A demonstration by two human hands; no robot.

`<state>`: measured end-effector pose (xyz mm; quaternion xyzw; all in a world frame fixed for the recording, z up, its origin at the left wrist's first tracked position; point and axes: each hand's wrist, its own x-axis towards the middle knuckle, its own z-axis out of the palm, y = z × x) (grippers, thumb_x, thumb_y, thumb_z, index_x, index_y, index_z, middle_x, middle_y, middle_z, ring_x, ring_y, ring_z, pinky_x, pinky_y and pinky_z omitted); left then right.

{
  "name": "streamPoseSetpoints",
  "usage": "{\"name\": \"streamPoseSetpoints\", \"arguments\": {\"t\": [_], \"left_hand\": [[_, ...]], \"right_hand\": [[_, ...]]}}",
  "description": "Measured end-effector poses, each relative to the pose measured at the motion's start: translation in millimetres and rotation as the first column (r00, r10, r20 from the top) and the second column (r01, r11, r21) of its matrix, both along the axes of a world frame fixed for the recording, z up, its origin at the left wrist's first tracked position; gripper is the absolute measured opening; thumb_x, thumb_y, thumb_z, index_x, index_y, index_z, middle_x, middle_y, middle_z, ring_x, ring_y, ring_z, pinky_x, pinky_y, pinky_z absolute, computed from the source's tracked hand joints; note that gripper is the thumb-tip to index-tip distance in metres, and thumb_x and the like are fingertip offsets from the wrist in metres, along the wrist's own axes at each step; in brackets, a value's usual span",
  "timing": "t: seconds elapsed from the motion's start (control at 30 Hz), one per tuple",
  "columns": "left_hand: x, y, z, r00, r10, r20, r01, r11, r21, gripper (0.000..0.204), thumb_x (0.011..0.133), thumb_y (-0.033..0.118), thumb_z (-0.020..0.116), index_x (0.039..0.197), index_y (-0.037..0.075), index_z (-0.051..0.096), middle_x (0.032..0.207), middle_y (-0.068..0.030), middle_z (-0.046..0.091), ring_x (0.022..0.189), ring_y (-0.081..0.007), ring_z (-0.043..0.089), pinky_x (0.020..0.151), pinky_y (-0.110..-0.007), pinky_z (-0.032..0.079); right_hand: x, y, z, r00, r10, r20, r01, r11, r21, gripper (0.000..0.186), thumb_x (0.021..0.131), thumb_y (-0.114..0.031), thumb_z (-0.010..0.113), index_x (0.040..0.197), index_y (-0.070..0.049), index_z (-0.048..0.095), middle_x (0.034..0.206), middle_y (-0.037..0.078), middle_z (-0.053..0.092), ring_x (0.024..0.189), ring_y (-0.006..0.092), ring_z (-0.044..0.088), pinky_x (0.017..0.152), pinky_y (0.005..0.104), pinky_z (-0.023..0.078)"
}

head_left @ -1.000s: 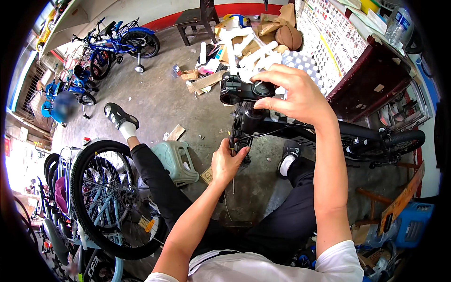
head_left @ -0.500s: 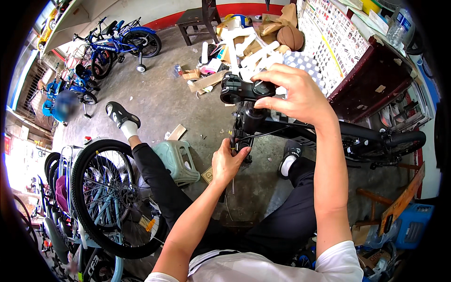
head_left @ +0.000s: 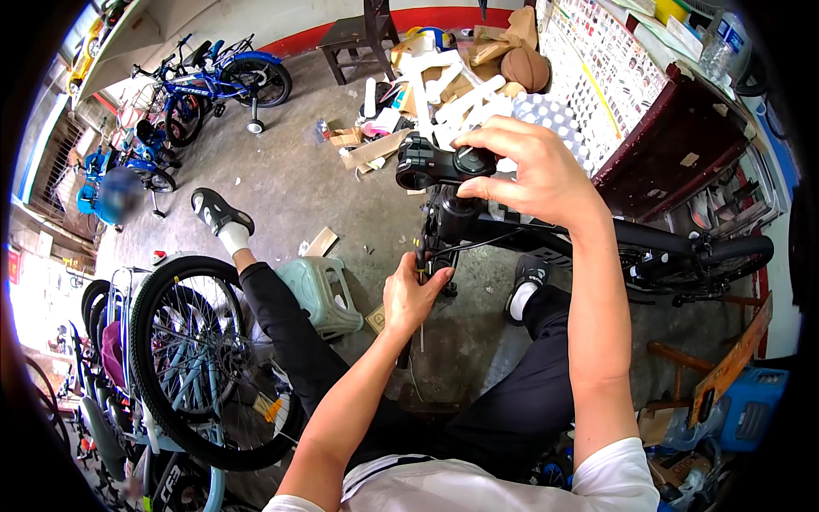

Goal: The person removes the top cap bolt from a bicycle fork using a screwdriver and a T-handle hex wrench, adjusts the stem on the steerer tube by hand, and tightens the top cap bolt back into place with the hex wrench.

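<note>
A black bicycle (head_left: 653, 241) stands in front of me, its frame running off to the right. My right hand (head_left: 537, 171) grips the black handlebar stem (head_left: 424, 162) at the top, thumb and fingers pressed on either side of its round cap. The stem's open clamp points left. Under it sits the head tube (head_left: 459, 215), with a cable curving past. Lower down, my left hand (head_left: 409, 294) is closed round the dark fork (head_left: 449, 282) area below the head tube; the exact spot of its grip is partly hidden by the fingers.
Left of my leg stands a bicycle wheel (head_left: 183, 367). A pale green stool (head_left: 320, 294) is near my left knee. Cardboard and white packing scraps (head_left: 435, 94) lie ahead, beside a basketball (head_left: 525, 68). A dark red cabinet (head_left: 665, 145) and a blue case (head_left: 751, 410) stand right.
My right hand and the stem have shifted very slightly left. My left hand keeps its place.
</note>
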<state>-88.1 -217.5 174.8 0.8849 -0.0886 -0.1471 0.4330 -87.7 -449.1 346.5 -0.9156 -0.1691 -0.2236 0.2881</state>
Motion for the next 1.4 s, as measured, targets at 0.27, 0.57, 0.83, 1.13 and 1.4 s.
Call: {"name": "streamPoseSetpoints", "arguments": {"t": [0.27,0.57,0.83,1.13,1.4], "left_hand": [[-2.2,2.6,-1.0,1.0,-0.015,-0.021,0.015,1.0,0.02,0.06,0.081,0.052,0.081,0.116,0.005,0.064,0.067,-0.0093,0.065,0.062,-0.0264,0.065,0.062,-0.04,0.049],[0.6,-0.7,-4.3,1.0,-0.021,-0.014,0.022,1.0,0.015,0.061,0.081,0.053,0.08,0.115,0.006,0.064,0.066,-0.0098,0.065,0.062,-0.0276,0.064,0.062,-0.041,0.049],[0.0,-1.0,-16.6,0.989,0.03,0.148,-0.025,0.999,-0.031,0.056,0.079,0.042,0.085,0.107,-0.001,0.061,0.058,-0.0135,0.054,0.051,-0.0236,0.047,0.053,-0.039,0.041],[-2.7,6.7,-13.8,0.999,-0.038,0.029,0.039,0.999,-0.01,0.059,0.079,0.052,0.083,0.097,0.003,0.057,0.07,-0.0139,0.067,0.067,-0.0358,0.067,0.062,-0.046,0.05],[0.3,1.5,-13.7,0.998,-0.042,0.037,0.043,0.998,-0.038,0.059,0.079,0.052,0.082,0.095,0.004,0.053,0.07,-0.0141,0.067,0.067,-0.0371,0.067,0.062,-0.048,0.05]], "right_hand": [[-9.8,1.5,7.4,1.0,-0.02,0.002,0.02,0.995,0.099,0.039,0.078,-0.028,0.084,0.104,-0.006,0.066,0.097,0.006,0.064,0.085,0.0235,0.066,0.073,0.0359,0.054],[-9.9,-2.4,9.0,0.996,-0.002,0.093,-0.002,0.999,0.037,0.03,0.076,-0.02,0.084,0.097,-0.007,0.066,0.095,0.004,0.063,0.079,0.0224,0.064,0.069,0.0336,0.053],[-8.5,1.0,17.0,1.0,-0.017,0.004,0.017,0.999,0.045,0.027,0.076,-0.014,0.085,0.095,-0.005,0.068,0.093,0.005,0.064,0.078,0.0184,0.064,0.068,0.0313,0.051],[-7.1,11.9,16.4,0.99,-0.037,-0.135,0.051,0.993,0.106,0.03,0.077,-0.016,0.082,0.09,-0.005,0.057,0.086,0.006,0.054,0.075,0.0216,0.06,0.065,0.0341,0.052],[-11.5,11.5,15.2,0.996,-0.086,0.01,0.085,0.995,0.05,0.033,0.076,-0.02,0.087,0.091,-0.004,0.062,0.085,0.006,0.059,0.072,0.0196,0.062,0.064,0.0327,0.052]]}}
